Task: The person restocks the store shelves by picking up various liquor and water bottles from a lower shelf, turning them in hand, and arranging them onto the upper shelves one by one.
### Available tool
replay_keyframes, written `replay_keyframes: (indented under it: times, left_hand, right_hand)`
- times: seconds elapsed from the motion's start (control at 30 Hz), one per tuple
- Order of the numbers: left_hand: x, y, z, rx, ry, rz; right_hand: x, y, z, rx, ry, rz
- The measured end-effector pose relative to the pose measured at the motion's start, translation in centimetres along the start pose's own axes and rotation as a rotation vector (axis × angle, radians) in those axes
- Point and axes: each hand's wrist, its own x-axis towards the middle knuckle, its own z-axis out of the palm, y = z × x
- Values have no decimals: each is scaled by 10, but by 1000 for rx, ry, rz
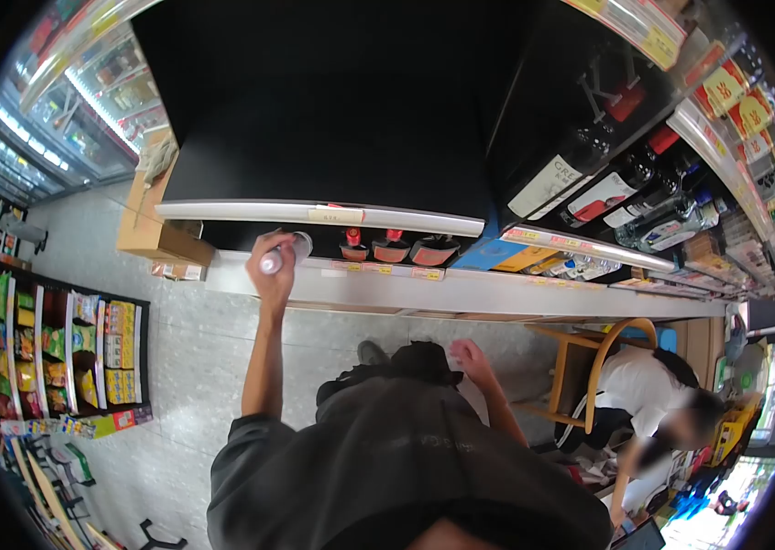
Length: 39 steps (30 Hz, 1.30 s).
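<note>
My left hand (274, 278) is wrapped round a clear, whitish bottle (301, 246) at the front of the low shelf. The fingers hide much of it, so its label cannot be read. To the right of that hand, several dark bottles with red caps (392, 247) stand in a row under the shelf edge (332, 215). My right hand (470, 358) hangs at my side over the floor, fingers loosely apart, holding nothing.
Wine bottles (548, 186) fill the shelves at the right. A cardboard box (144, 225) sits at the left shelf end. A snack rack (57, 344) stands on the left. To my right are a wooden chair (560, 371) and a bending person (635, 390).
</note>
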Motion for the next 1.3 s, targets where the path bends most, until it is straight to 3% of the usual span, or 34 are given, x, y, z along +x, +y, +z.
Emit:
replay_keyframes:
  times: [0.03,0.13,0.2,0.3,0.37,0.4,0.67,0.7,0.73,0.77,0.83,0.87,0.97,1.03,1.07,1.13,1.17,1.23,1.3]
  left_hand:
    - [6,22,-11,-26,7,50]
    - [29,105,-44,-258,-42,-287]
    - [37,138,-53,-507,-92,-455]
    - [38,155,-49,-743,-261,-591]
    - [36,160,-34,-730,-327,-682]
    - [39,162,-30,-733,-326,-703]
    - [24,132,1,-1110,-368,-961]
    - [17,123,9,-1381,-369,-910]
    - [12,119,15,-1651,-363,-846]
    - [10,116,24,-1655,-369,-848]
    - [6,117,42,-2086,-627,-405]
    - [8,118,49,-2152,-681,-379]
    - [9,119,61,-2170,-793,-279]
    - [7,119,61,-2188,-749,-265]
    - [7,120,54,-2014,-675,-425]
    - [14,124,43,-1671,-604,-639]
    - [13,122,42,-1671,-604,-642]
    - [12,117,41,-1481,-592,-693]
    - [12,119,42,-1443,-556,-767]
  right_hand:
    - [8,-24,3,27,-51,-49]
    - [31,-103,35,54,-265,-210]
    - [42,-187,87,523,-586,-173]
    - [57,-213,141,699,-824,26]
    - [42,-234,161,810,-1317,187]
    - [34,-230,164,819,-1370,236]
    - [18,-223,142,789,-1463,-26]
    - [10,-229,142,805,-1449,-51]
    - [-2,-241,142,956,-1410,75]
    - [-11,-253,143,1106,-1364,200]
    - [-15,-262,149,1109,-1361,204]
    - [-16,-261,149,1196,-1405,241]
    - [-19,-255,154,1427,-1475,283]
    - [-17,-259,150,1545,-1480,402]
    - [-19,-264,144,1549,-1477,401]
    - [-18,-279,128,985,-1085,77]
    - [-9,-275,125,988,-1083,79]
    - [7,-268,126,615,-962,-134]
    - [2,-264,129,765,-954,-60]
